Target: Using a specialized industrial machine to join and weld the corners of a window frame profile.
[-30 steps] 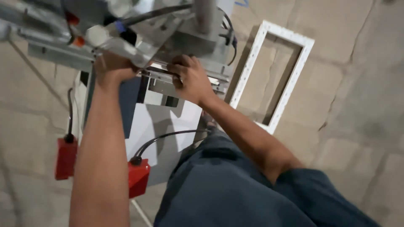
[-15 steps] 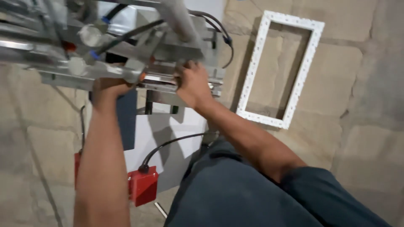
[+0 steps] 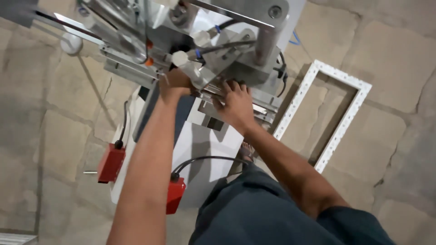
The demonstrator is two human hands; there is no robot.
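Head view looks straight down past dark trousers (image 3: 272, 213) to a stone floor (image 3: 59, 136); nearest the body, two red pedal boxes (image 3: 175, 195) sit on the floor at the machine's foot, each with a black cable (image 3: 200, 159) running up to it; above them the white machine base (image 3: 204, 149) rises to the work area; compared with a second ago both hands sit in nearly the same spots while the view has swung and moved closer, so the hold on the work looks steady rather than shifting; the left hand (image 3: 175, 84) is curled under a grey clamp (image 3: 204, 63), though its fingers are hidden and I cannot tell whether they grip anything; the right hand (image 3: 234, 104) lies flat, fingers spread, pressing on a metal strip (image 3: 256, 109) resting on the machine bed just right of the left hand; farther right, a white rectangular frame (image 3: 336, 113) lies on the floor, well apart from both hands.
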